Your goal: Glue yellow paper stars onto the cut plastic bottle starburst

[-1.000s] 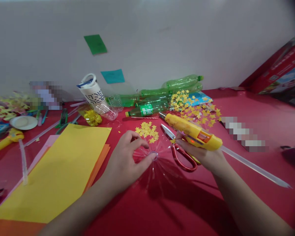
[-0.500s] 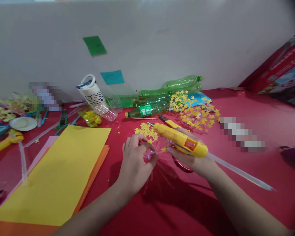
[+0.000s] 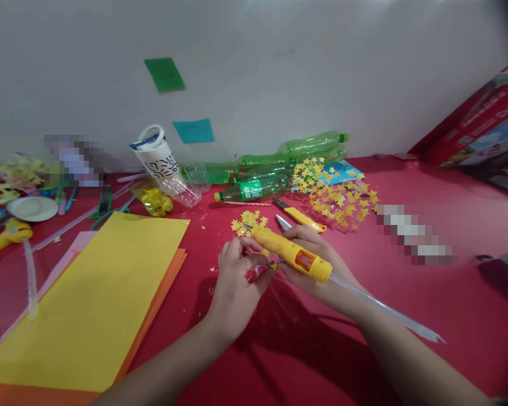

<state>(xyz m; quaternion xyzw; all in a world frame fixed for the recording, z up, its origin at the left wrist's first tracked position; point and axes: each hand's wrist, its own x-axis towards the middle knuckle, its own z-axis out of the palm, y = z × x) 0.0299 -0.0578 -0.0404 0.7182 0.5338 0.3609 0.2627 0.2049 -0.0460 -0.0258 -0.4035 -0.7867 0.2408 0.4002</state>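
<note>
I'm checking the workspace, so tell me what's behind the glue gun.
Behind the glue gun, yellow stars show near its nozzle, and the right hand shows along both sides. The gun covers part of both; whatever else it hides can't be seen.

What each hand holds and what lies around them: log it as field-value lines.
Left hand: pinching clear plastic piece
Right hand: holding yellow glue gun
At fingertips: small yellow star
Beyond hands: star pile, yellow cutter, scissors (mostly hidden)
Left side: yellow paper
Back: green bottles
Surface: red table
</note>
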